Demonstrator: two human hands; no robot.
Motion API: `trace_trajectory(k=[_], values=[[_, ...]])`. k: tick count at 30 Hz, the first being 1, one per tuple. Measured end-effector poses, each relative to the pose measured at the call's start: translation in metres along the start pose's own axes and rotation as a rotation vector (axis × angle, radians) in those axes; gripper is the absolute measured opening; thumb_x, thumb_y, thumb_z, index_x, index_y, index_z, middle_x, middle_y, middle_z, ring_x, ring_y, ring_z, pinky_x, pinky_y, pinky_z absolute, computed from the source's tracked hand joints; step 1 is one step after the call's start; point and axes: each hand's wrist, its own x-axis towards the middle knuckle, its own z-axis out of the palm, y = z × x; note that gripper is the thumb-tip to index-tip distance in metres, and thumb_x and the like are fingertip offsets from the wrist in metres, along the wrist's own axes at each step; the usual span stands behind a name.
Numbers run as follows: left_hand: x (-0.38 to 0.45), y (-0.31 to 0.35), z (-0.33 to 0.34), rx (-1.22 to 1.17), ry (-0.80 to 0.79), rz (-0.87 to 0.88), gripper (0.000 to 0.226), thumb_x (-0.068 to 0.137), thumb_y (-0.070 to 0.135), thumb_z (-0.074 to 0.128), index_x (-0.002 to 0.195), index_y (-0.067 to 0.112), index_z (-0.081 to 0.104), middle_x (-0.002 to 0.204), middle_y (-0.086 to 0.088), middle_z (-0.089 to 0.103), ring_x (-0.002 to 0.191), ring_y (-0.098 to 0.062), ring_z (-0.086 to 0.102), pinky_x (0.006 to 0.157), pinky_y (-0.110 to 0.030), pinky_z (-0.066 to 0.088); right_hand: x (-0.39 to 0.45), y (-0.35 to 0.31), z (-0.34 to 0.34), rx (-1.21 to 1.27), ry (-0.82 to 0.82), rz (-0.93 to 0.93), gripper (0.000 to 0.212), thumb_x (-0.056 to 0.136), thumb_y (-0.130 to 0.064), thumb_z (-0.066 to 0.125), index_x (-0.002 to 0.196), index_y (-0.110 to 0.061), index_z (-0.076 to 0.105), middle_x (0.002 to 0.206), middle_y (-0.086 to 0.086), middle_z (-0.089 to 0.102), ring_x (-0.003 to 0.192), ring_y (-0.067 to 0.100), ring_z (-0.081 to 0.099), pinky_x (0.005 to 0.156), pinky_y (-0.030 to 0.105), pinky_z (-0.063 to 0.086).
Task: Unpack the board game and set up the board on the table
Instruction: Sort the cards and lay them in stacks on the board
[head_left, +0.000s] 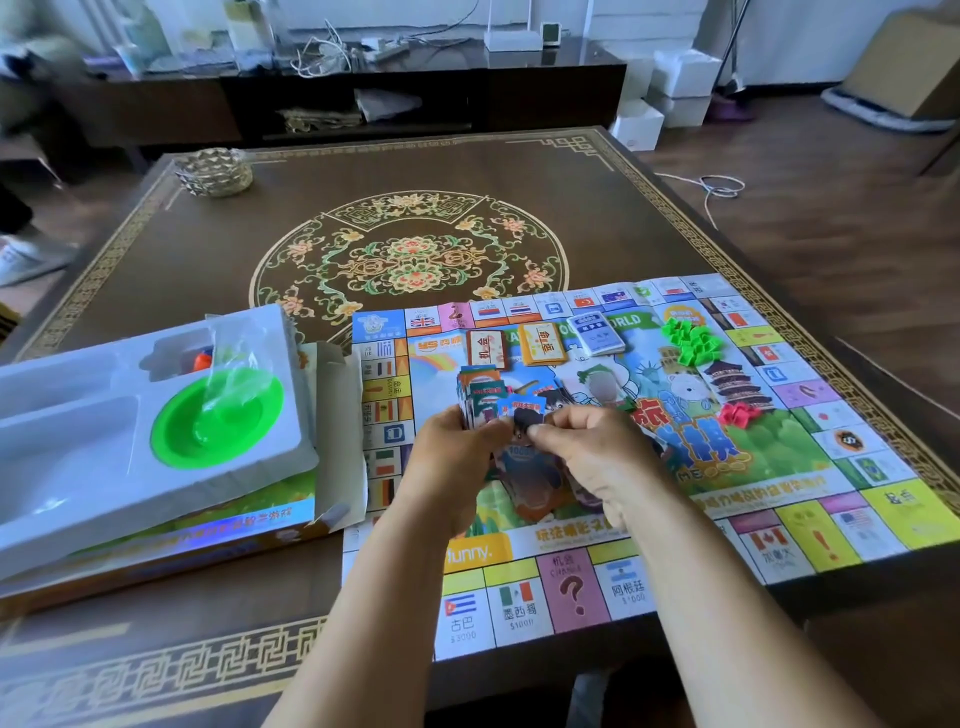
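Board (675, 467): unfolded flat on the near right part of a dark ornamented bench (405, 171). On the board's far half are laid three card decks (540, 343), a green pile (693, 340) and a red pile (740, 415) of pieces. Above the board's middle a card stack (480, 397) is gripped by the left hand (452, 462); one card (522, 410) is pinched by the right hand's (592, 457) fingers. Left of the board: a white tray (78, 447) on the box (156, 545), with a green bowl (218, 415) in it. Beyond the board: a woven dish (215, 171), a low cabinet (337, 98), wood floor (831, 208).
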Motion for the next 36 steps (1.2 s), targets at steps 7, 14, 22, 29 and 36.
trace_trajectory(k=[7, 14, 22, 29, 36], values=[[0.0003, 0.002, -0.0032, -0.037, 0.001, -0.007, 0.002, 0.087, 0.005, 0.063, 0.086, 0.006, 0.062, 0.083, -0.013, 0.071, 0.074, -0.028, 0.068, 0.07, -0.04, 0.056, 0.0036, -0.0007, -0.0036, 0.002, -0.01, 0.012, 0.013, 0.08, -0.021, 0.072, 0.083, -0.009, 0.068, 0.071, -0.003, 0.064, 0.063, 0.009, 0.054, 0.053, 0.019, 0.037], [0.0019, -0.0003, -0.0021, 0.008, 0.027, 0.017, 0.004, 0.087, 0.007, 0.064, 0.091, 0.006, 0.063, 0.095, -0.018, 0.071, 0.085, -0.033, 0.069, 0.082, -0.05, 0.054, 0.0035, -0.0018, -0.0024, 0.057, -0.022, 0.023, 0.012, 0.08, -0.024, 0.073, 0.075, -0.016, 0.066, 0.07, -0.003, 0.064, 0.064, 0.008, 0.055, 0.055, 0.021, 0.04], [0.0019, 0.0, -0.0036, -0.023, 0.006, 0.022, 0.003, 0.088, 0.009, 0.064, 0.09, 0.006, 0.063, 0.088, -0.014, 0.072, 0.081, -0.031, 0.069, 0.087, -0.054, 0.051, 0.0024, -0.002, -0.006, 0.098, 0.021, 0.02, 0.014, 0.082, -0.023, 0.07, 0.071, -0.019, 0.064, 0.067, -0.005, 0.061, 0.062, 0.009, 0.05, 0.055, 0.023, 0.038], [0.0036, -0.002, -0.005, -0.024, -0.005, 0.024, 0.001, 0.088, 0.009, 0.063, 0.088, 0.01, 0.063, 0.086, -0.012, 0.072, 0.071, -0.026, 0.068, 0.061, -0.033, 0.051, 0.0034, -0.0012, -0.0059, 0.151, 0.0, 0.031, 0.017, 0.078, -0.019, 0.075, 0.067, -0.02, 0.063, 0.065, -0.005, 0.061, 0.058, 0.006, 0.048, 0.054, 0.022, 0.034], [0.0041, -0.0011, -0.0034, -0.055, 0.013, 0.024, 0.003, 0.088, 0.008, 0.063, 0.09, 0.008, 0.064, 0.085, -0.012, 0.072, 0.076, -0.028, 0.068, 0.071, -0.038, 0.05, 0.0055, -0.0055, -0.0092, 0.161, 0.037, 0.009, 0.01, 0.08, -0.018, 0.073, 0.076, -0.017, 0.064, 0.061, -0.007, 0.057, 0.053, 0.004, 0.046, 0.051, 0.019, 0.033]])
